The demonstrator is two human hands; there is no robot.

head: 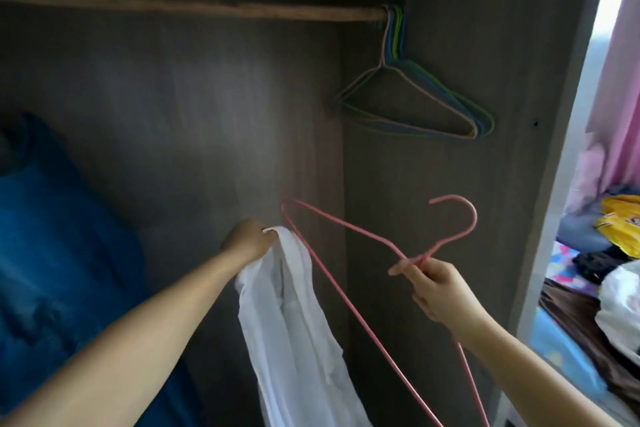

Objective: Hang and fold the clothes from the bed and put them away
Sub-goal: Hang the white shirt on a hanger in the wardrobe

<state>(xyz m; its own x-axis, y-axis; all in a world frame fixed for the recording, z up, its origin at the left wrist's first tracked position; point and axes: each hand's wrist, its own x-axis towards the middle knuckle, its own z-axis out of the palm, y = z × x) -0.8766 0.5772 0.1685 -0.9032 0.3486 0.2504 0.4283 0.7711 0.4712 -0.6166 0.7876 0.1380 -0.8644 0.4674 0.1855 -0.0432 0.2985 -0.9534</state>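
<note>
Blue fabric bulk (59, 253): lies at the wardrobe's left, dark and folded or heaped; kind cannot be told.
Left hand (251, 239): grip clenched on the top of a thin white garment (294, 322), which hangs limp below it, just beside the hanger's near shoulder.
Pink wire hanger (349, 274): tilted, hook up and to the right, held at the twisted neck by the right hand (438, 288), grip pinching the wire.
Step in hand, by judgement: dressing the hanger. The next move calls for feeding a hanger shoulder into the garment's opening, then lifting the hook to the rail.
Wooden rail (194, 9): spans the wardrobe top, mostly bare.
Bunch of coloured wire hangers (415, 104): crowds the rail's right end; hang left of it.
Bed with heaped clothes (609, 274): at far right, beyond the wardrobe's side panel.
</note>
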